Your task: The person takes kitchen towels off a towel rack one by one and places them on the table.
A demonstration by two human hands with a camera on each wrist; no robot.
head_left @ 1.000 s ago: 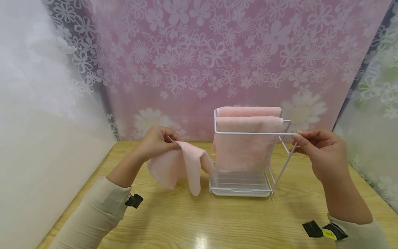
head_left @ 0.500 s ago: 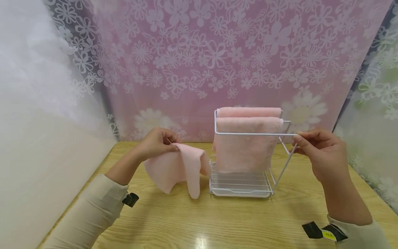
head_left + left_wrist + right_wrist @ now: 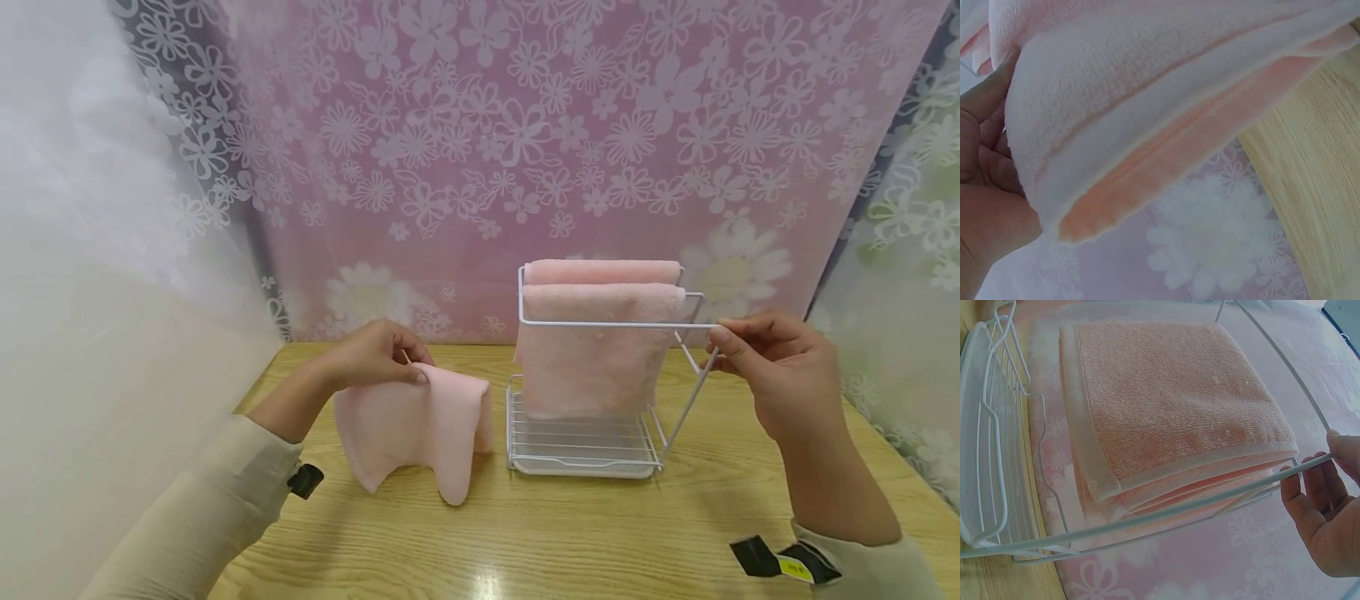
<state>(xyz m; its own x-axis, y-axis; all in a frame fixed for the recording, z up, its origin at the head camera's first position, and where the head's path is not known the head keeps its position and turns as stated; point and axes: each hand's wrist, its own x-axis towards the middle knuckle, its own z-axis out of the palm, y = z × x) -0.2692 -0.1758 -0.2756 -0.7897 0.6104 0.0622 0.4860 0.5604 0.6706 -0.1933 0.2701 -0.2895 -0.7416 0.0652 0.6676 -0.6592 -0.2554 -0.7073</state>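
My left hand point(image 3: 378, 357) pinches a pink towel point(image 3: 456, 433) by its upper edge, left of a white wire rack point(image 3: 615, 323). The cloth hangs in folds, its lower corners close over the table. Up close in the left wrist view, the towel point(image 3: 1147, 81) shows a pale, smooth border and a fold gaping below, with the thumb on its outer face. On the rack's upper bars hang two more pink towels, a front towel point(image 3: 592, 367) and a back towel point(image 3: 600, 272). My right hand point(image 3: 791, 379) grips the rack's front right top corner between thumb and fingers.
A white drip tray point(image 3: 577, 471) lies under the rack's bottom wires. The wooden table point(image 3: 570, 533) ends at a pink flowered curtain point(image 3: 480, 167) behind. A pale panel point(image 3: 135, 250) closes the left side, a patterned one point(image 3: 907, 317) the right.
My left hand has moved down and slightly left with the towel, widening the gap between cloth and rack. The right hand, rack and hanging towels have stayed in place.
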